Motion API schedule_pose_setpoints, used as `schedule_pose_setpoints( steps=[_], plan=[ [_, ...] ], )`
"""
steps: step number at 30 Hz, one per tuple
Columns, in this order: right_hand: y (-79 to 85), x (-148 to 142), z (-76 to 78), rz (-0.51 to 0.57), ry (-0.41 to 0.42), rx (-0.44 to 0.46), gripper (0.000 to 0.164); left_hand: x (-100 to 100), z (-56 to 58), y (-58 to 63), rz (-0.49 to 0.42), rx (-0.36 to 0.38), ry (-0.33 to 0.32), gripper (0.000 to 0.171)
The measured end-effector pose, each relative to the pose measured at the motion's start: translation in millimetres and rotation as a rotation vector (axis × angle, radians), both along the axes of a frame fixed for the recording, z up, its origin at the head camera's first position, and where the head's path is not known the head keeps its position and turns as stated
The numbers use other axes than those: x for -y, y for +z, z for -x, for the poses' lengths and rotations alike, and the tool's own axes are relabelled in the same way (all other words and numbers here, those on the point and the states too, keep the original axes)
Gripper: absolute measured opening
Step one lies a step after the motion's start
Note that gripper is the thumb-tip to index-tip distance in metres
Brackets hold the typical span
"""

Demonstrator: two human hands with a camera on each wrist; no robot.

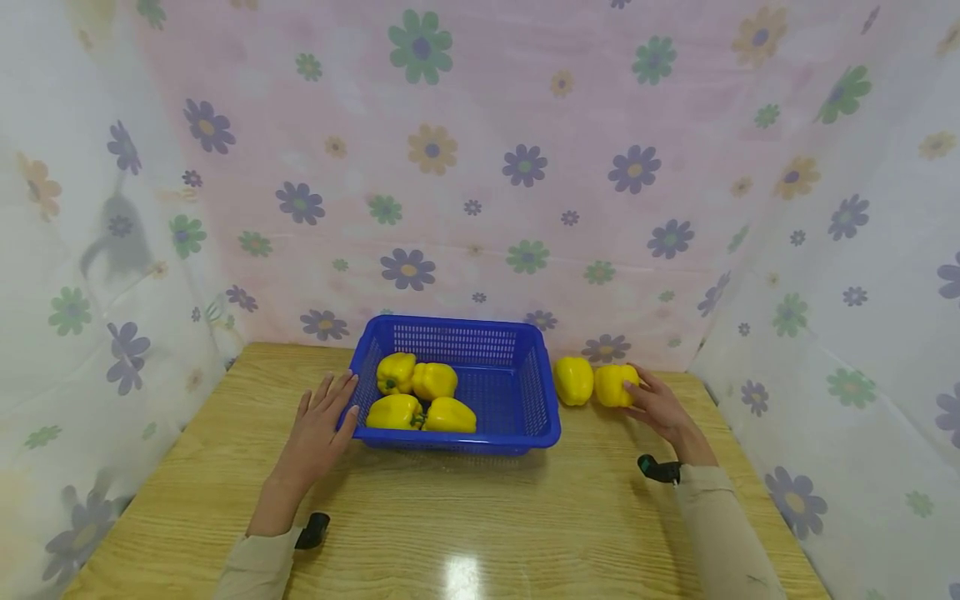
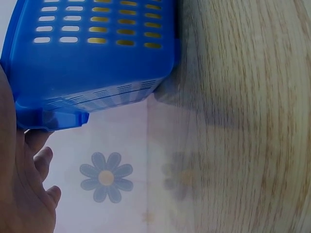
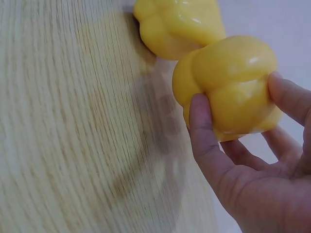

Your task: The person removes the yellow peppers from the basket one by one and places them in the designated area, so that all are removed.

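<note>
My right hand grips a yellow bell pepper between thumb and fingers. In the right wrist view, the fingers wrap the held pepper's sides. Just left of it, a second yellow bell pepper stands on the table. My left hand rests at the left rim of a blue plastic basket, its fingers fairly straight. Several yellow bell peppers, one of them a front pepper, lie in the basket's left half. The left wrist view shows the basket's slotted wall beside that hand.
A wood-grain table lies under everything. Flower-printed cloth hangs behind the table and along both sides. Black wrist cameras, such as the left camera, sit at both cuffs.
</note>
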State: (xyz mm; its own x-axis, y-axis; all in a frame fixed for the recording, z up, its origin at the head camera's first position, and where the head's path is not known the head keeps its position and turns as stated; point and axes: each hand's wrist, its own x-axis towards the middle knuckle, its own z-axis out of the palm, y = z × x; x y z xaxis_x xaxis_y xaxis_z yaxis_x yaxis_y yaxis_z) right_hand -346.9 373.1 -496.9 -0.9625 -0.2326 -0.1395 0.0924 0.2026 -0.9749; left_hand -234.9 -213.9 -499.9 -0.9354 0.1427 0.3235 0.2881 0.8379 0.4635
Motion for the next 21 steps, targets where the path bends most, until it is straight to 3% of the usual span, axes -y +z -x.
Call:
schedule_pose_setpoints(
  steps=[21],
  plan=[
    [-0.9,0,22.6,-0.096,0.017,0.080,0.075,-2,0.9,0.4,-0.018,-0.020,-0.003,0.054]
  ],
)
